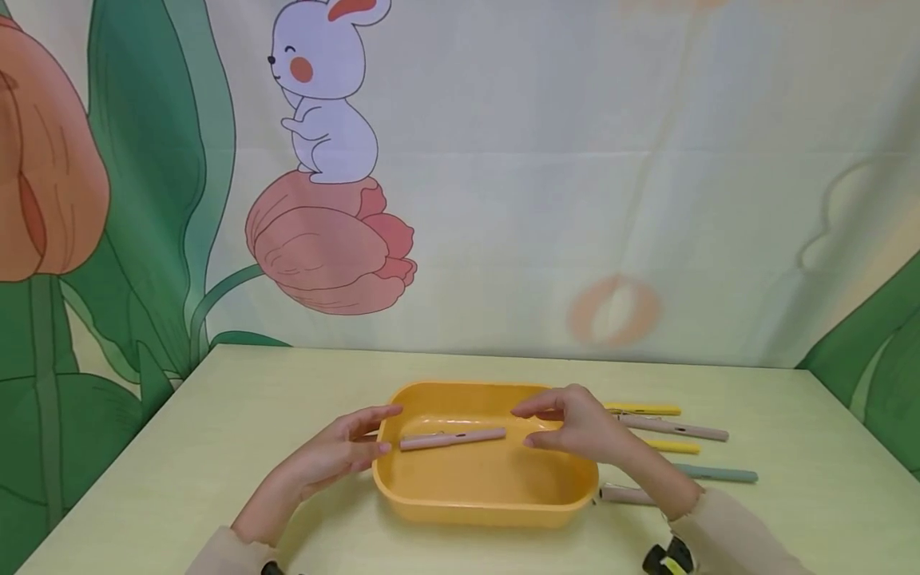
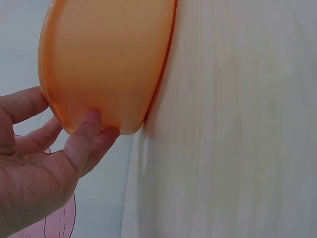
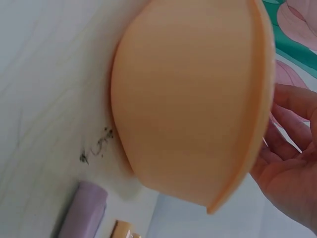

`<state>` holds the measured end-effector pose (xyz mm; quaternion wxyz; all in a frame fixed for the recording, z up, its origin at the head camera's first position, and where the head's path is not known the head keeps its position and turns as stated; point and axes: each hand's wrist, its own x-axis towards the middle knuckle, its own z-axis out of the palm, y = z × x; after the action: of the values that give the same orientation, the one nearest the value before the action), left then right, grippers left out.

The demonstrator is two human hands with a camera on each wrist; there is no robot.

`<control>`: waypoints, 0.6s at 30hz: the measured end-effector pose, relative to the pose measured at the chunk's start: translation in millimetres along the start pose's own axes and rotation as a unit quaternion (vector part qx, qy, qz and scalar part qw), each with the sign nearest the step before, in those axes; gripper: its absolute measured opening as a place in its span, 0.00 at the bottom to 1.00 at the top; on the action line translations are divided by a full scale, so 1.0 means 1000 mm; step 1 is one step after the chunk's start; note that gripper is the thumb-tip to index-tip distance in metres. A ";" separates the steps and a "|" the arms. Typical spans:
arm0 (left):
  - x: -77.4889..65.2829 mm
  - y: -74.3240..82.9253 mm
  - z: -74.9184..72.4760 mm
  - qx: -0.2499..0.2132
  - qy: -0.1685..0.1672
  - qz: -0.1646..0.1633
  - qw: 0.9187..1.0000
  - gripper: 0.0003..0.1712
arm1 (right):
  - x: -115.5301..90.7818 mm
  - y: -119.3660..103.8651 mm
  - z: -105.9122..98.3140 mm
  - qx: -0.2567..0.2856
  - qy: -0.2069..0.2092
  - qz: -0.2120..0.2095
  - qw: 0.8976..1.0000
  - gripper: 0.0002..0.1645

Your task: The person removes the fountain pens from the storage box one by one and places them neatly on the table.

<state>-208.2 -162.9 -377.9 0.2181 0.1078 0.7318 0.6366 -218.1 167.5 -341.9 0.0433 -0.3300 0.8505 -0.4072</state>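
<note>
A yellow rectangular basin (image 1: 496, 511) stands on the table, and a pale pink pen (image 1: 453, 439) lies inside it. At its left end, my left hand (image 1: 345, 447) holds the rim. In the left wrist view the thumb (image 2: 89, 129) presses on the basin's outer wall (image 2: 109, 59), with other fingers around the edge. My right hand (image 1: 575, 423) hovers over the basin's right side, thumb and fingers apart, nothing between them. The right wrist view shows this hand (image 3: 292, 148) beyond the rim, its fingertips partly hidden by the basin wall (image 3: 188, 99).
Right of the basin lie several pens: a yellow one (image 1: 657, 410), a pink one (image 1: 683, 429), another yellow one (image 1: 676, 447), a green one (image 1: 719, 473) and a pink one (image 1: 625, 495) partly behind my right forearm. A printed curtain (image 1: 503, 200) hangs behind the table (image 1: 287, 383).
</note>
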 end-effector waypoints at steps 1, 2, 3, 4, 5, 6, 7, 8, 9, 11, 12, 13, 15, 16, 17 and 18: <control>0.000 0.000 0.000 0.000 0.000 -0.001 1.000 0.33 | 0.002 0.001 0.002 -0.002 0.000 0.001 1.000 0.20; 0.000 0.000 0.000 -0.001 0.000 -0.001 1.000 0.33 | 0.005 0.002 0.004 -0.004 -0.001 -0.001 1.000 0.20; 0.000 0.000 0.000 -0.001 -0.001 -0.001 1.000 0.33 | 0.007 0.003 0.006 -0.002 -0.002 -0.001 1.000 0.21; 0.000 0.000 0.000 -0.001 -0.001 -0.001 1.000 0.33 | 0.009 0.004 0.008 -0.002 -0.003 -0.002 1.000 0.22; 0.000 0.000 0.000 0.000 0.000 -0.001 1.000 0.33 | 0.011 0.005 0.011 0.003 -0.005 0.000 1.000 0.22; 0.000 0.001 0.000 0.000 0.000 -0.001 1.000 0.33 | 0.013 0.005 0.013 0.004 -0.007 0.000 1.000 0.22; 0.000 0.001 0.000 0.000 0.000 -0.001 1.000 0.33 | 0.016 0.006 0.016 0.005 -0.008 -0.001 1.000 0.22; -0.001 0.001 0.000 0.001 0.000 0.000 1.000 0.33 | 0.018 0.008 0.018 0.002 -0.009 0.000 1.000 0.22; -0.001 0.002 0.000 0.002 -0.001 0.001 1.000 0.33 | 0.020 0.009 0.021 -0.001 -0.009 0.002 1.000 0.22; -0.001 0.002 0.000 0.001 -0.002 0.001 1.000 0.33 | 0.023 0.011 0.026 -0.007 -0.011 0.003 1.000 0.22; -0.001 0.002 0.000 0.001 -0.003 0.001 1.000 0.33 | 0.024 0.013 0.028 -0.010 -0.012 0.004 1.000 0.21; -0.001 0.002 0.000 0.000 -0.005 0.002 1.000 0.33 | 0.026 0.014 0.030 -0.013 -0.013 0.004 1.000 0.21; 0.000 0.001 0.001 -0.001 -0.007 0.004 1.000 0.33 | 0.028 0.016 0.033 -0.016 -0.017 0.003 1.000 0.21; 0.000 0.001 0.001 -0.004 -0.007 0.004 1.000 0.33 | 0.029 0.016 0.034 -0.019 -0.019 0.004 1.000 0.21; 0.000 0.001 0.001 -0.004 -0.008 0.005 1.000 0.33 | 0.031 0.017 0.036 -0.022 -0.022 0.003 0.999 0.21; 0.000 0.000 0.001 -0.005 -0.009 0.006 1.000 0.33 | 0.032 0.018 0.037 -0.025 -0.026 0.004 0.999 0.21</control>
<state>-207.7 -162.3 -377.5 0.2215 0.1170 0.7261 0.6404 -239.7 132.0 -373.2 0.0585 -0.3378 0.8605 -0.3770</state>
